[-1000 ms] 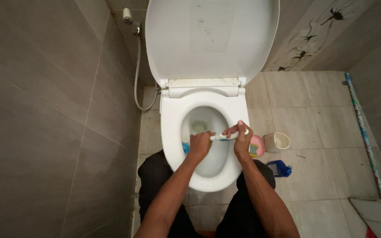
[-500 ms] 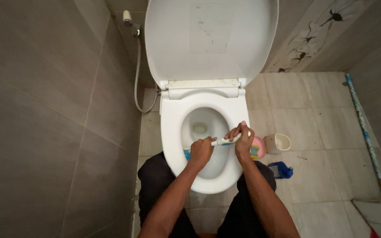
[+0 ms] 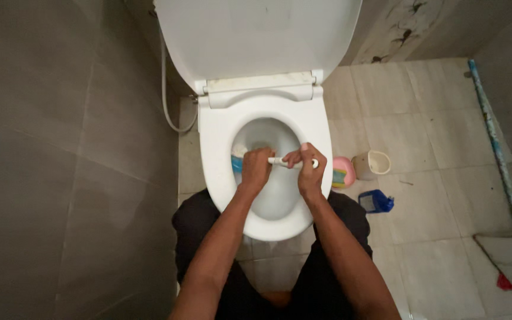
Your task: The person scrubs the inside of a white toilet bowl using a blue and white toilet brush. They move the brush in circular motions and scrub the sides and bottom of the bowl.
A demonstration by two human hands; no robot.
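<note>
I stand over a white toilet (image 3: 214,172) with its lid (image 3: 256,35) raised. Both my hands grip a white-handled toilet brush (image 3: 278,160) held crosswise over the bowl. My left hand (image 3: 257,167) holds the handle near the blue brush head (image 3: 236,164), which presses against the bowl's left inner wall. My right hand (image 3: 308,168) holds the handle's outer end, over the right rim. The brush head is mostly hidden by my left hand.
A grey tiled wall stands close on the left, with a white spray hose (image 3: 167,101) beside the toilet. On the floor to the right sit a pink container (image 3: 344,172), a beige cup-shaped holder (image 3: 371,164) and a blue bottle (image 3: 376,201). A patterned pole (image 3: 496,142) runs along the right.
My hands and the brush have shifted up the bowl's left inner wall toward the back. The view has tilted down and the toilet sits higher in the frame.
</note>
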